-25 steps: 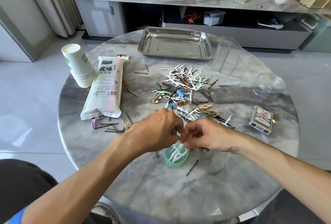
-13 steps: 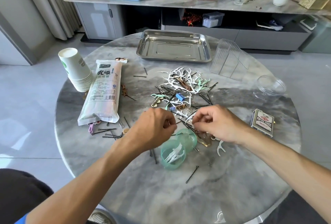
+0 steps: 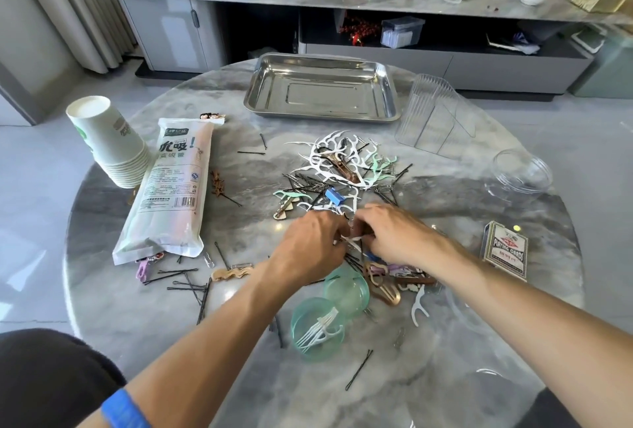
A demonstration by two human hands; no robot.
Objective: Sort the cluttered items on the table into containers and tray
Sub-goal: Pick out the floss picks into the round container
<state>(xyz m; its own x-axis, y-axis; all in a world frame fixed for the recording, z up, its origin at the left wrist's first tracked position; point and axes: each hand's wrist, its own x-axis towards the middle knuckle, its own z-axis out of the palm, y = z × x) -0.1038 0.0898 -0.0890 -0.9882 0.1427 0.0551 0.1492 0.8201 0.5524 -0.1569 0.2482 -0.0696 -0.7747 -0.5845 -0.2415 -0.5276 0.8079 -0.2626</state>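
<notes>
1. Nearest the front edge of the counter [image 3: 445, 376], a lone black bobby pin [image 3: 359, 369] lies by itself on the marble.
2. Just beyond it sits the small green round container [image 3: 317, 330], with a bundle of white floss picks [image 3: 318, 328] inside; its green lid [image 3: 346, 292] lies touching it on the far side.
3. Right of the lid, one white floss pick [image 3: 418, 306] lies loose beside a tan hair clip [image 3: 383, 287].
4. Mid-counter now: left hand [image 3: 310, 242] and right hand [image 3: 390, 234] meet fingertip to fingertip, fingers curled, both pinching a thin white pick [image 3: 351, 239] between them at the near end of the pile.
5. Toward the right edge, a deck of playing cards [image 3: 505, 249] lies flat.
6. On the left, a long straw packet [image 3: 168, 188] lies with scattered black pins [image 3: 185, 282] at its near end, and a stack of paper cups [image 3: 109, 143] leans beside it.
7. Past the hands, the main clutter pile [image 3: 339, 167] of white picks, pins and clips fills the centre.
8. At the far edge sits the steel tray [image 3: 322, 88], with a clear ribbed holder [image 3: 433, 116] to its right and a clear round tub [image 3: 522, 171] nearer the right edge.
</notes>
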